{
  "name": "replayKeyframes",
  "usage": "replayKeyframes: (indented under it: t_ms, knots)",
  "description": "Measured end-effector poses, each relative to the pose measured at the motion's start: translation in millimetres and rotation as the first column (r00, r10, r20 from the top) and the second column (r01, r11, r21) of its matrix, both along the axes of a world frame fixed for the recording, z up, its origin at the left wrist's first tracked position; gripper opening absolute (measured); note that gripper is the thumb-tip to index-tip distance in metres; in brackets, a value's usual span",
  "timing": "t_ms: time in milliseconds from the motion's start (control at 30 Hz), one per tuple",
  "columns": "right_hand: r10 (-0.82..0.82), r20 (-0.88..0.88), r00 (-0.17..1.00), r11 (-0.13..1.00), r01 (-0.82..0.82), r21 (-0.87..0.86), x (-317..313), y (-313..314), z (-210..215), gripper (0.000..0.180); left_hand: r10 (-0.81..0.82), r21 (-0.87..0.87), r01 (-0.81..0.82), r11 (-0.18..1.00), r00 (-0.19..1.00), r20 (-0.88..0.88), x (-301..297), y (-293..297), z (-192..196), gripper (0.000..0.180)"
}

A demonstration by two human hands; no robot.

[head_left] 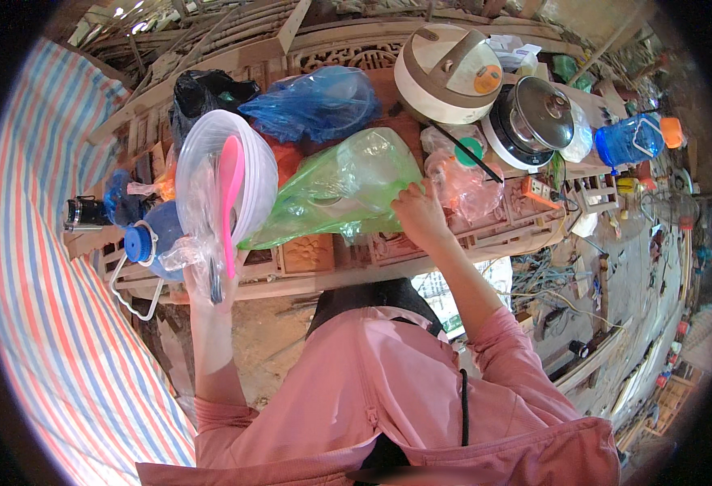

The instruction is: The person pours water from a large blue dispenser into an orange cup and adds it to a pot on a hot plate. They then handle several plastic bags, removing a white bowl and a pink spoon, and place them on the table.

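Observation:
My left hand [212, 290] is closed around the lower end of a stack of whitish plastic bowls [260, 182], held tilted up. A pink rice paddle [230, 190] lies against the bowls, and crumpled clear plastic [182, 253] bunches at my fingers. A thin dark handle also shows there. My right hand [422, 217] pinches the right edge of a green see-through plastic bag [335, 190] spread on the wooden surface. Pale rounded shapes show through the green bag, but their kind is unclear. The bag's left end reaches to the bowls.
Behind lie a blue bag [315, 105], a black bag [198, 97], a rice cooker [446, 81] and a pot with a glass lid [540, 113]. Blue-capped jug [157, 235] stands left, near a striped sheet [56, 267]. Another blue jug [633, 142] and an orange power strip [540, 193] are right.

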State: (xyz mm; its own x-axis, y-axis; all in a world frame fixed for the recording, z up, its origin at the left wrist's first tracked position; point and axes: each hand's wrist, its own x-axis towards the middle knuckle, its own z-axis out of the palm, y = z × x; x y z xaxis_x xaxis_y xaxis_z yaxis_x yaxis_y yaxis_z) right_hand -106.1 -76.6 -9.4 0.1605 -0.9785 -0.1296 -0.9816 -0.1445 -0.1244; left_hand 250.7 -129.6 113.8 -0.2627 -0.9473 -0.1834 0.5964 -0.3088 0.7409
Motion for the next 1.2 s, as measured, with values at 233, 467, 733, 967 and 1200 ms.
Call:
replayKeyframes:
  t_ms: [233, 467, 733, 967, 1200]
  knots:
    - [-0.149, 0.787, 0.599, 0.855, 0.478, -0.202, 16.5, -15.2, 19.2, 0.014, 0.023, 0.047, -0.025, 0.999, 0.999, 0.032, 4.3, -3.4, -0.4, 0.067]
    - [0.367, 0.478, 0.798, 0.922, -0.241, -0.304, 79.6, -30.0, -16.3, 0.010, -0.022, 0.057, 0.032, 0.998, 0.985, -0.170, -18.7, -28.2, 1.9, 0.061]
    - [-0.391, 0.710, 0.585, 0.920, 0.278, 0.277, 81.8, -20.8, -31.2, 0.023, -0.081, -0.033, 0.080, 0.996, 0.996, -0.032, -26.3, -36.9, 17.6, 0.084]
    - [0.461, 0.364, 0.810, 0.800, -0.202, -0.564, 69.2, 5.2, 28.8, 0.028, -0.164, -0.068, 0.153, 0.986, 0.963, -0.216, -19.1, -32.5, 3.5, 0.066]
    - [0.893, -0.066, 0.446, 0.337, -0.757, -0.559, 111.3, -4.0, 45.9, 0.041, -0.107, -0.029, 0.104, 0.994, 0.966, -0.235, -17.5, -25.7, 6.2, 0.061]
